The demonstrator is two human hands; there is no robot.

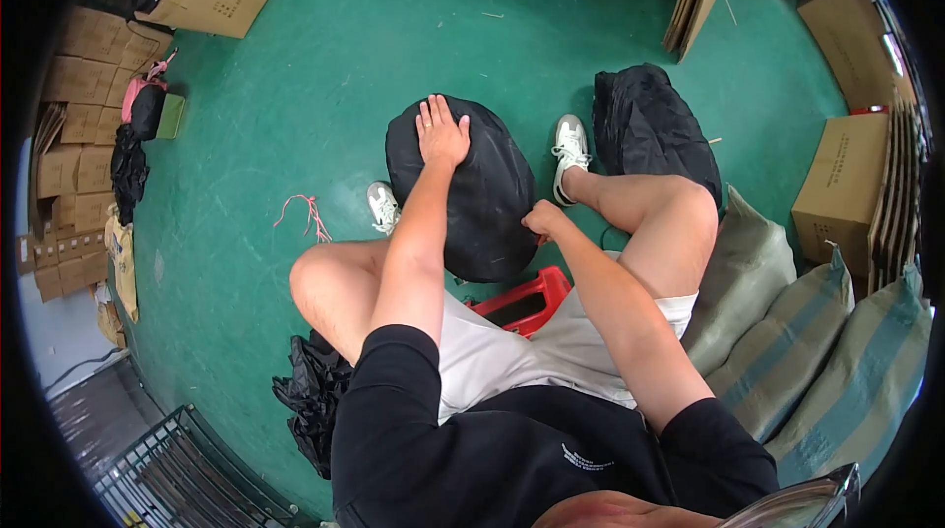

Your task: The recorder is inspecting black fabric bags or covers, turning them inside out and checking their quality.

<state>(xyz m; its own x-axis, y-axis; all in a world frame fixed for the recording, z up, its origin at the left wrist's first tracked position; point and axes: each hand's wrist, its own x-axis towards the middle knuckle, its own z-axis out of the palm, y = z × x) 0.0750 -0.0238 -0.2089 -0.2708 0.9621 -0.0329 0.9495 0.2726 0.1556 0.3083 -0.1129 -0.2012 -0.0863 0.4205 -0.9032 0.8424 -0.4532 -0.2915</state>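
Observation:
Between my feet stands a large oval bundle (482,193) wrapped in smooth black fabric. My left hand (443,139) lies flat on its far upper part, fingers stretched out together and a ring on one of them. At the bundle's right edge is my right hand (543,220), its fingers curled closed against the black fabric. A small reddish bit shows just below that fist, but what the fingers grip is hidden. A tangle of pink string (313,218) lies on the floor to the left of my shoe.
A second black fabric bundle (655,124) lies beyond my right knee. Below me is a red plastic stool (536,302). Woven sacks (778,341) lean at the right near a carton (832,184). Crumpled black plastic (310,400) lies by my left thigh; stacked cartons (79,80) line the left wall.

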